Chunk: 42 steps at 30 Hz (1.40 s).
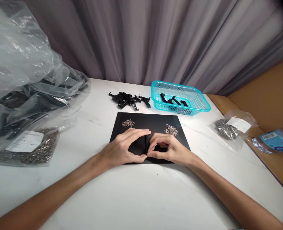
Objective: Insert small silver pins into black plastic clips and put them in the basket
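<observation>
My left hand (128,145) grips a narrow black plastic part (146,143) between thumb and fingers, over the black mat (153,119). The part points away from me. On its right side, my right hand (167,147) is closed in a pinch near the part's near end; whatever its fingertips hold is too small to make out. Two piles of small metal pieces lie on the mat, one at the back left (128,123) and one at the back right (171,129).
Behind the mat lies a heap of black plastic parts (125,100), beside a blue basket (204,103) with several similar parts. Bags of metal pieces lie left (39,150) and right (226,129). A large clear bag (36,80) fills the left; a blue-labelled packet (275,139) is far right.
</observation>
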Each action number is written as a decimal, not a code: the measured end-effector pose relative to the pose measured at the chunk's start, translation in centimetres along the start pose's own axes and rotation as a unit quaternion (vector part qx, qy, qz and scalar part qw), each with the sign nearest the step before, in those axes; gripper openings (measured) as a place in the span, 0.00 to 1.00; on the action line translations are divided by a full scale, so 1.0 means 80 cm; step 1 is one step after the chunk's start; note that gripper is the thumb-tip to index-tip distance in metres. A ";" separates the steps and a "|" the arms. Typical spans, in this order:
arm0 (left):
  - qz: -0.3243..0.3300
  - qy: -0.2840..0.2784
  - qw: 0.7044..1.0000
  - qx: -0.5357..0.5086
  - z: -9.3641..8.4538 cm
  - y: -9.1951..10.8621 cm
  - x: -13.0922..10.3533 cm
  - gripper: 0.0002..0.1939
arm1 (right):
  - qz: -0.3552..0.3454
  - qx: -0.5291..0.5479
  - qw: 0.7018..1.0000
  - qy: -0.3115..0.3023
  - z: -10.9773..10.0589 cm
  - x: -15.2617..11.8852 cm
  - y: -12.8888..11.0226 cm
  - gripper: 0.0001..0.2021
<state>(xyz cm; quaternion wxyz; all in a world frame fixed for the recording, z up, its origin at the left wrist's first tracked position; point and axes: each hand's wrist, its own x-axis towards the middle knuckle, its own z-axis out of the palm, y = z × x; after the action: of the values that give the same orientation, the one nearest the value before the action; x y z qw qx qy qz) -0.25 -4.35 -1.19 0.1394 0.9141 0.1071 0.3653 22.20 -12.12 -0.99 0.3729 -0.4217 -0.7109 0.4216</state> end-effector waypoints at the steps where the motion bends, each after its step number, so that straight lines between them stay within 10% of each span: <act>1: 0.006 0.006 1.000 0.001 0.000 0.000 0.000 0.34 | 0.001 0.000 1.000 0.003 0.001 0.000 0.000 0.07; 19: -0.205 -0.021 0.966 -0.153 -0.003 0.003 0.007 0.35 | -0.032 -0.159 0.972 0.172 -0.014 -0.013 -0.028 0.19; 28: -0.231 -0.026 0.963 -0.137 -0.008 0.007 0.014 0.31 | -0.003 0.123 0.981 0.148 0.012 -0.011 -0.029 0.09; 42: -0.208 -0.001 0.968 -0.139 -0.009 0.001 0.014 0.29 | -0.011 0.120 0.987 0.104 0.022 -0.009 -0.025 0.09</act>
<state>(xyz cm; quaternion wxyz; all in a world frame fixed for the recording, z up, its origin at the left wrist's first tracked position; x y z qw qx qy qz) 0.06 -4.00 0.01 0.3382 0.8439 0.2427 0.3385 20.32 -13.85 0.05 0.4973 -0.4078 -0.6173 0.4533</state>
